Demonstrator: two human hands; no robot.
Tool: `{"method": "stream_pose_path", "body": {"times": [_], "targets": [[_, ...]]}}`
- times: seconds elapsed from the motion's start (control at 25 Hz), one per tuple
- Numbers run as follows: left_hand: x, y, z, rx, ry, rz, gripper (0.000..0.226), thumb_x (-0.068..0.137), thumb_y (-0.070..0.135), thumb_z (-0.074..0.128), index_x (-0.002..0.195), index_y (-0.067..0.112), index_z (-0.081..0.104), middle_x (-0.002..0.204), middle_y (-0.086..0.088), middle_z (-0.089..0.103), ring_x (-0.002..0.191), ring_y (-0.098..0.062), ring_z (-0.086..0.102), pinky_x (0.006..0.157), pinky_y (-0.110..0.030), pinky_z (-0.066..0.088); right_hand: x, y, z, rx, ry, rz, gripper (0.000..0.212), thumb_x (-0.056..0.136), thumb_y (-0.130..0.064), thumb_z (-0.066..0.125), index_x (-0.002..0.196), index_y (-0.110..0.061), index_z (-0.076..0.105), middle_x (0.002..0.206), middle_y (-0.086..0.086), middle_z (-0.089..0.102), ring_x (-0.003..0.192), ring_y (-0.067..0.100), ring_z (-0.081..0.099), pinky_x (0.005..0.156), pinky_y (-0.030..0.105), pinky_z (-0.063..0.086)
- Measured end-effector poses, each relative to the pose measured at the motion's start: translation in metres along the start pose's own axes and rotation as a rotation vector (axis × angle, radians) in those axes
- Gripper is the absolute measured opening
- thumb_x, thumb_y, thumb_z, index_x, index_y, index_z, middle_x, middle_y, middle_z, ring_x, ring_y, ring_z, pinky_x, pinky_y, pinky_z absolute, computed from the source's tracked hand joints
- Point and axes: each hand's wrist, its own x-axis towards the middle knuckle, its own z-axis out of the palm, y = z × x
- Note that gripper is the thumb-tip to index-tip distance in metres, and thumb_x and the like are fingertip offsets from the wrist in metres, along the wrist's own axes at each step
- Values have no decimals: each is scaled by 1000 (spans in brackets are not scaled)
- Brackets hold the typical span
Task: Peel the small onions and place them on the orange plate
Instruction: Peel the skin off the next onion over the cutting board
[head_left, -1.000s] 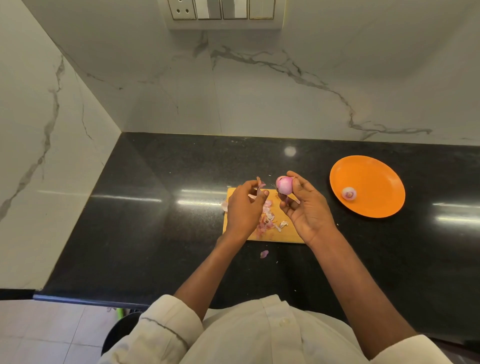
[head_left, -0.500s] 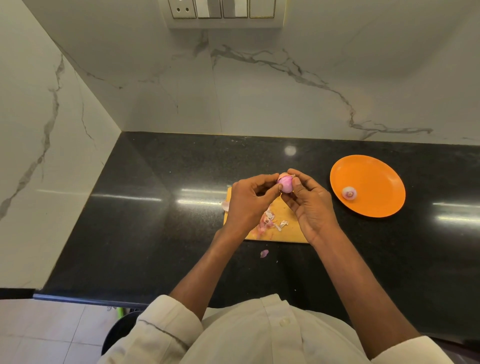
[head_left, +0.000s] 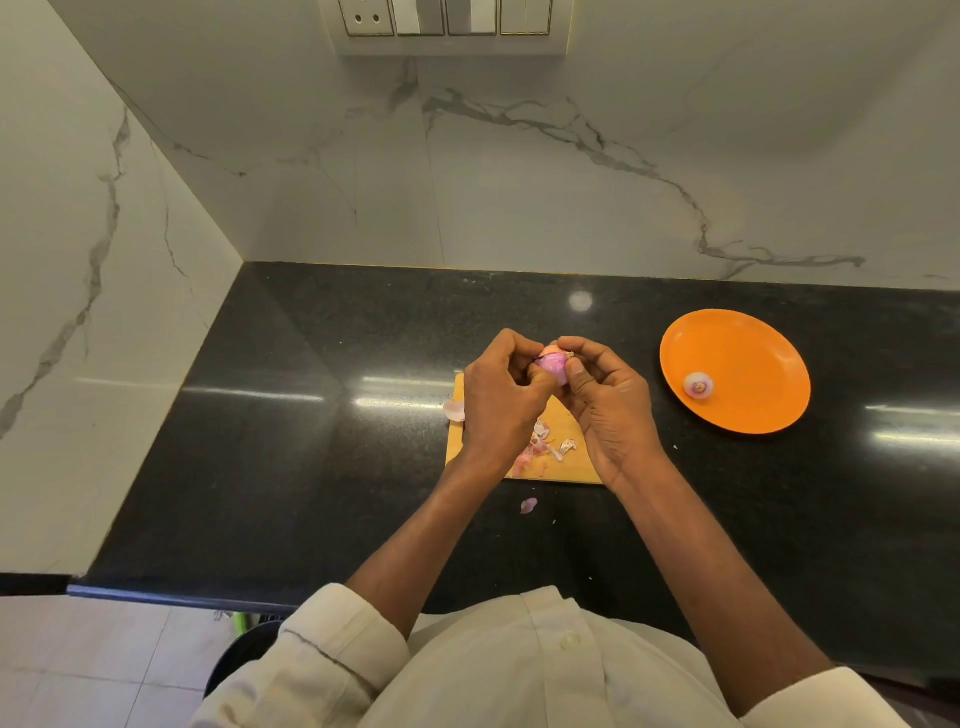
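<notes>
A small pink onion (head_left: 551, 362) is held between both hands above the far edge of a small wooden cutting board (head_left: 574, 465). My right hand (head_left: 610, 410) grips it from the right with thumb and fingers. My left hand (head_left: 501, 400) pinches at its left side with fingertips. Most of the onion is hidden by the fingers. One peeled onion (head_left: 698, 385) lies on the orange plate (head_left: 753, 343), to the right of the board.
Loose onion skins (head_left: 543, 447) lie on the board, one piece (head_left: 455, 410) at its left edge and another (head_left: 529, 505) on the black counter (head_left: 311, 441) in front. Marble walls close the back and left. The counter's front edge runs near my body.
My left hand moved right from over the board and closed its fingertips on the onion held by my right hand. Both hands rose slightly away from me.
</notes>
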Motion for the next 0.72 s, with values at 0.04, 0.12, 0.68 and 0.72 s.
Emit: {"method": "stream_pose_path", "body": {"times": [0.04,0.12,0.68,0.72], "targets": [[0,-1,-1,-10,16,-2,14,95,19,81,103,13,72,85,5,71,75,-10,68,68,-27,61,0,1,0,6,-6,4,25,102,-1,61,121,-9,74,119,7,77,117,25,73,91,37,63],[1,-3,-2,-54,32,-27,11,93,11,79,103,11,74,89,2,74,80,-16,72,73,-35,65,0,2,1,49,-5,33,25,102,0,59,120,-10,74,122,9,76,118,26,72,94,40,63],[0,-13,2,-360,-120,-191,26,96,23,81,119,12,74,112,-7,78,107,-25,76,95,-42,64,3,-7,-2,297,65,137,29,97,-1,67,125,-7,70,120,16,77,115,31,74,99,41,61],[1,-14,3,-342,-98,-188,24,95,20,82,115,11,74,108,-7,79,103,-25,77,92,-40,65,3,-7,-2,293,69,143,28,98,-1,66,125,-7,70,121,16,77,115,31,74,98,41,61]]}}
